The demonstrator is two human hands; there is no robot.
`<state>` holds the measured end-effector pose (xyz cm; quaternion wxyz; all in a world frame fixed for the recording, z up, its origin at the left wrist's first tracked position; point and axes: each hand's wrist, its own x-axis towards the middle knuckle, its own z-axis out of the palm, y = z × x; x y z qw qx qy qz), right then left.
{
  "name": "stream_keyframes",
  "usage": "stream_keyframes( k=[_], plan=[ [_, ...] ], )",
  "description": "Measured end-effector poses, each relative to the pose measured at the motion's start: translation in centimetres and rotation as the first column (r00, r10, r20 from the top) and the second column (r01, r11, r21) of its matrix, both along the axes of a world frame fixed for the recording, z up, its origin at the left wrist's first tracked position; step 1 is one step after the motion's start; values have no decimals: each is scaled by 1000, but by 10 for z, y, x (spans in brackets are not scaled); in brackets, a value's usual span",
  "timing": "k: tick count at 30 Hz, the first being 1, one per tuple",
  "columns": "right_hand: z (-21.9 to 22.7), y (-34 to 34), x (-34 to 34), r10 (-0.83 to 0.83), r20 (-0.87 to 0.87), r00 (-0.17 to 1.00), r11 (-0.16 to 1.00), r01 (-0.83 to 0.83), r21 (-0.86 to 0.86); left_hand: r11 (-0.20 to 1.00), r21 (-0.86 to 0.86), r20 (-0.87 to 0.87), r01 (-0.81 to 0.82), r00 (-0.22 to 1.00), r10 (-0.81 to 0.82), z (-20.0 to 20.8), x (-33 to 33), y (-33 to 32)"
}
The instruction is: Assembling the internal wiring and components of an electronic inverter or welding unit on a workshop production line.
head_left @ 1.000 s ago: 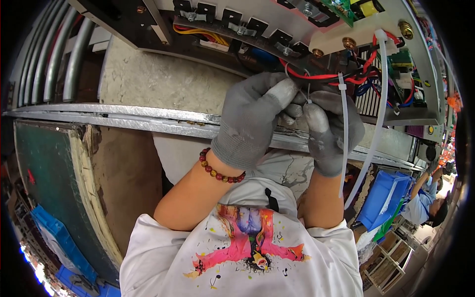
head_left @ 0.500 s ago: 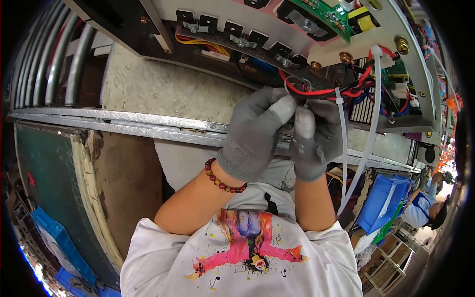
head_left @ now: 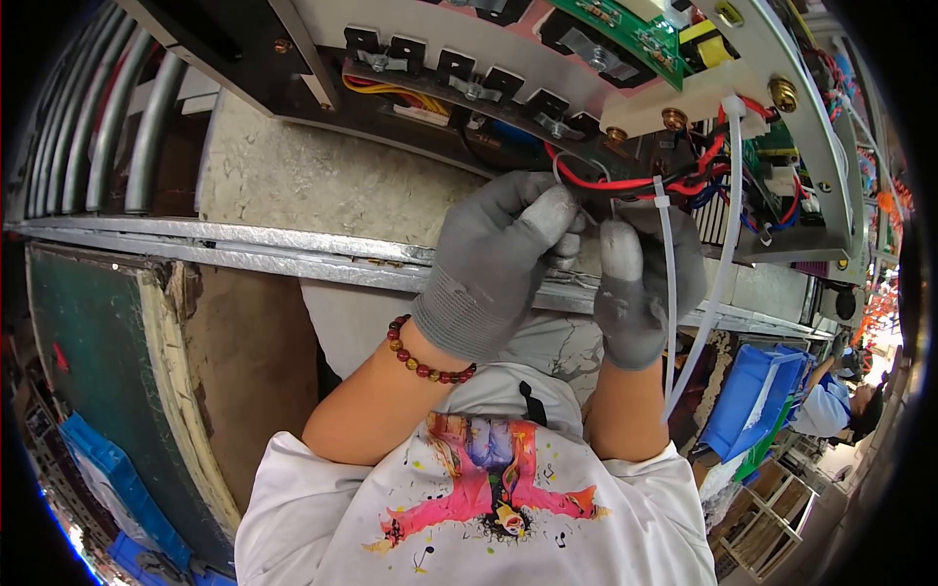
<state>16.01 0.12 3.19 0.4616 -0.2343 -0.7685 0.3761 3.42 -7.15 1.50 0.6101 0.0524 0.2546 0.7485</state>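
We see a thin cable tie (head_left: 556,168) looped around the red and black wires (head_left: 635,184) below the open chassis (head_left: 420,21). Our left hand (head_left: 493,259) pinches it; our right hand's (head_left: 645,283) grip we cannot tell. Two long white ties (head_left: 669,283) crowd the right wrist — the roomier side is leftward, along the pale slab (head_left: 322,176) and rail (head_left: 322,244). The wires run left–right; the loop crosses them, its ends toward us.
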Motion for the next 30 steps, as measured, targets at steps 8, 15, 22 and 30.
stream_keyframes(
  k=[8,15,22,30],
  plan=[
    [-2,-2,6,-103,25,994,987,106,-125,993,112,124,-27,992,13,-1,-3,6],
    [-8,-8,4,-234,78,969,962,242,-129,990,137,191,33,980,-59,-4,-8,1],
    [-11,-7,-1,-213,21,977,966,214,-142,993,115,173,32,984,-51,-4,-7,1],
    [-12,-23,-11,-122,-278,953,831,-55,-553,982,181,229,49,969,-90,-12,-3,2]
  ],
)
